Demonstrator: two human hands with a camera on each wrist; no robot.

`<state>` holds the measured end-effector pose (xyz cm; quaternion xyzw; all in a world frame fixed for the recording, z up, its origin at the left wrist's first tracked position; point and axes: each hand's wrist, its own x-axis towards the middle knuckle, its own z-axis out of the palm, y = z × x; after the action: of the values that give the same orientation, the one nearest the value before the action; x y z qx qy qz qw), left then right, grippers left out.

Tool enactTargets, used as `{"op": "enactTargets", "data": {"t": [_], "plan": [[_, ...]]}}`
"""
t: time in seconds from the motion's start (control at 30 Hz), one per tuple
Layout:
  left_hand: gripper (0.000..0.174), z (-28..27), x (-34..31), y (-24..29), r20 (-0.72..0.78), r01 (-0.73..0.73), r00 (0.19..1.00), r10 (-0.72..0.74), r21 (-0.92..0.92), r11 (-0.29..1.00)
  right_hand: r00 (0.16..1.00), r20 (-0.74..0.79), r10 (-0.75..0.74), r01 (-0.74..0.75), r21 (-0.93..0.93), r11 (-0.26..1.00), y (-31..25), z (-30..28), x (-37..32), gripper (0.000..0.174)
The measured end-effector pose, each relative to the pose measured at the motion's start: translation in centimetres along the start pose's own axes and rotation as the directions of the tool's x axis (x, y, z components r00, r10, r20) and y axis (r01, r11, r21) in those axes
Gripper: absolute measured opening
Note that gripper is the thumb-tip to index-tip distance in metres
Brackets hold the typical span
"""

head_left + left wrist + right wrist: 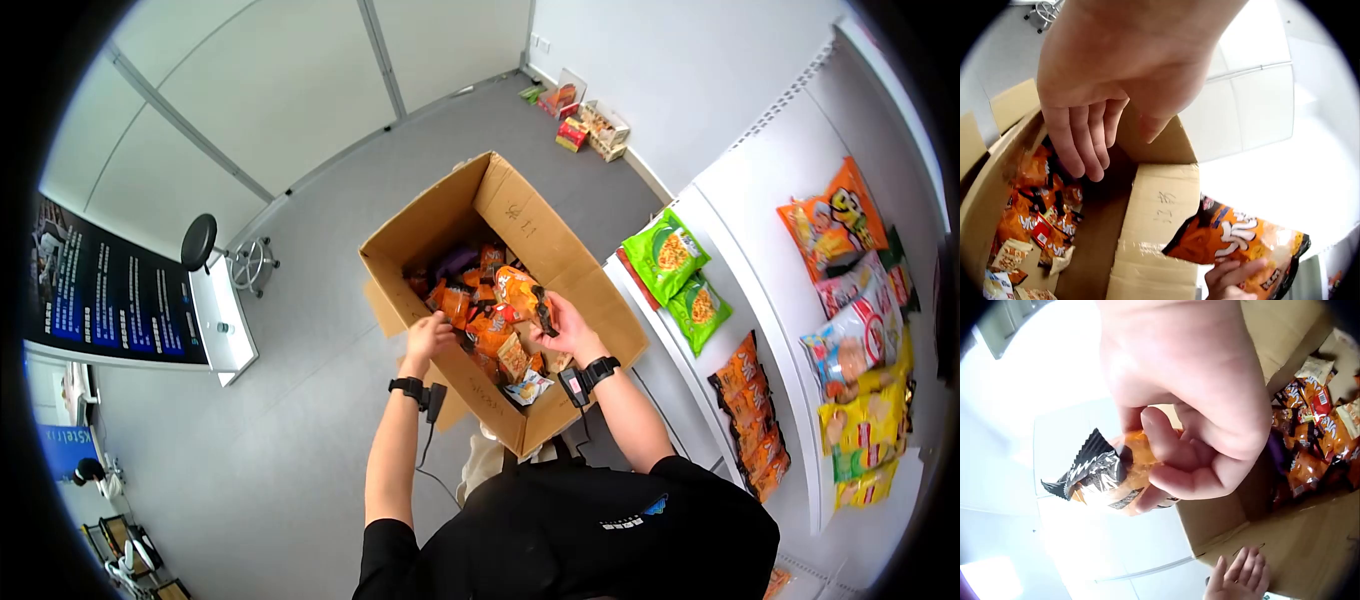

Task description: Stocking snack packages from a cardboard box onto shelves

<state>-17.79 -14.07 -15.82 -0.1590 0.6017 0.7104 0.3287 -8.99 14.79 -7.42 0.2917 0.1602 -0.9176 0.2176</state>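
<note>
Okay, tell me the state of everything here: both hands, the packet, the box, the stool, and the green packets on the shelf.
Left hand: open, empty
Right hand: gripping orange packet
Orange packet: held up, off the pile
Cardboard box: top open, partly filled with snack packets
Stool: unoccupied
Green packets: lying on the shelf

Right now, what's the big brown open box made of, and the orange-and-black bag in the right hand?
The brown box looks like dull cardboard: tan, with folding flaps and handwriting. The orange-and-black bag in the right hand seems to be shiny plastic film, since it glints and has a zigzag edge; whether foil lines it, I can't tell.
</note>
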Motion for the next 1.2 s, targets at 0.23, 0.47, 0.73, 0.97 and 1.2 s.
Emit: {"op": "enactTargets", "data": {"t": [0.23, 0.47, 0.73, 0.97, 1.2], "plan": [[0.063, 8.2, -10.5, 3.2, 0.409, 0.003, 0.913, -0.007, 0.010, 1.000, 0.973, 0.229, -0.030, 0.009, 0.096, 0.995, 4.8, 0.8, -5.2, 0.041], [0.043, 10.0, -15.6, 5.2, 0.497, -0.008, 0.845, 0.198, -0.358, 0.934, 0.926, 0.378, 0.011, -0.064, 0.128, 0.990, 9.2, 2.9, -8.3, 0.042], [0.047, 10.5, -16.8, 5.6, 0.509, 0.010, 0.832, 0.221, -0.413, 0.911, 0.953, 0.302, 0.025, -0.067, 0.129, 0.989, 10.1, 2.1, -11.3, 0.039], [0.072, 13.7, -17.4, 5.4, 0.524, -0.096, 0.821, 0.227, -0.265, 0.959, 0.951, 0.048, -0.306, 0.306, -0.294, 0.906, 9.5, 0.0, -16.5, 0.056], [0.092, 20.6, -17.4, 0.8, 0.406, -0.352, 0.866, 0.292, 0.080, 0.933, 0.894, 0.027, -0.448, 0.381, -0.573, 0.726, 11.5, -1.8, -24.5, 0.051]]}}
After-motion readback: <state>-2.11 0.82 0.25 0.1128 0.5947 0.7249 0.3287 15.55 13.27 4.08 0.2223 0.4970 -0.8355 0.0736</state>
